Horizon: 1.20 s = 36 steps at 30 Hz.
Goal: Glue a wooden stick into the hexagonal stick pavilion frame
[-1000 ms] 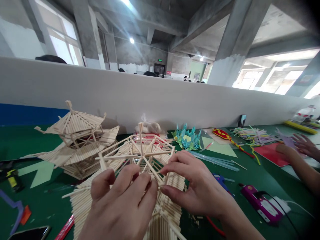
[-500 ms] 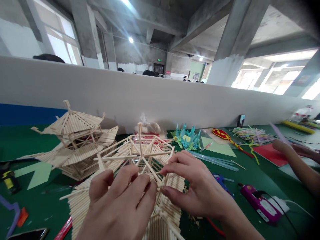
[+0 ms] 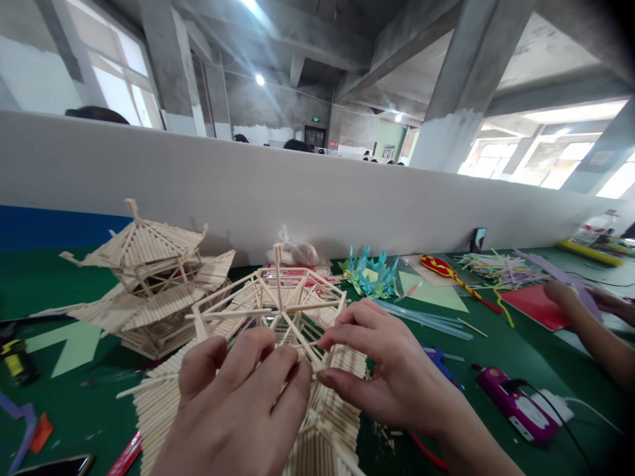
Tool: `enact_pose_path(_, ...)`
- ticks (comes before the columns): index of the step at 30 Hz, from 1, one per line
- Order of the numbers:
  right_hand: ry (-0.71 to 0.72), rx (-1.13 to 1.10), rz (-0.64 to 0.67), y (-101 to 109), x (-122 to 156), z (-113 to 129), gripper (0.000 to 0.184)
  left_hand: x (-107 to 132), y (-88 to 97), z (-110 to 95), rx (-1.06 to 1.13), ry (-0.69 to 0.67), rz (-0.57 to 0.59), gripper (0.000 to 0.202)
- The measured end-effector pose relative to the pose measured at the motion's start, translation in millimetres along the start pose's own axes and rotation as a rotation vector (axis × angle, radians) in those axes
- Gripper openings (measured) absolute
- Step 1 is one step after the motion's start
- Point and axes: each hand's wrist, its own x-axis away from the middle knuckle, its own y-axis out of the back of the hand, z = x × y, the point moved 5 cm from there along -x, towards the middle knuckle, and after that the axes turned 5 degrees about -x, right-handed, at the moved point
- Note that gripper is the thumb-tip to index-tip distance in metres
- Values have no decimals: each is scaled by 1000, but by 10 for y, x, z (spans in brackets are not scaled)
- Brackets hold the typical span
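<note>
A half-covered pavilion model of thin wooden sticks [image 3: 159,413] stands in front of me, with an open upper frame and a short upright post [image 3: 278,277] at its centre. My left hand [image 3: 238,403] lies over the near left of that frame, fingers bent down around its sticks, tips hidden. On the near right, my right hand [image 3: 391,370] pinches thumb and fingers at a stick joint of the same frame. Both hands nearly meet there. Behind, on the left, sits another stick pavilion [image 3: 149,248] with a covered, pointed roof.
A white partition [image 3: 238,192] runs behind the green table. Blue-green paper flower [image 3: 370,271], clear glue sticks [image 3: 426,317], a blue tool [image 3: 439,363] and a purple device with cables [image 3: 516,403] lie rightward. Another person's hand [image 3: 563,297] holds purple material at far right.
My hands and the model hold almost the same position. At far right, the other person's purple piece has tilted and spread lower, and their hands have shifted slightly.
</note>
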Motion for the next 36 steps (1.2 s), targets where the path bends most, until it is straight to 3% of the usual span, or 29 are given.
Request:
enact_pose_path(13, 9, 13, -5, 2, -6, 3, 18, -6, -22, 15, 28, 12, -36, 29)
enact_pose_path(25, 13, 8, 17, 16, -30, 25, 19, -31, -73, 31, 89, 23, 33, 28)
enact_pose_path(36, 18, -19, 1, 13, 15, 23, 20, -74, -55, 62, 248, 137, 107, 31)
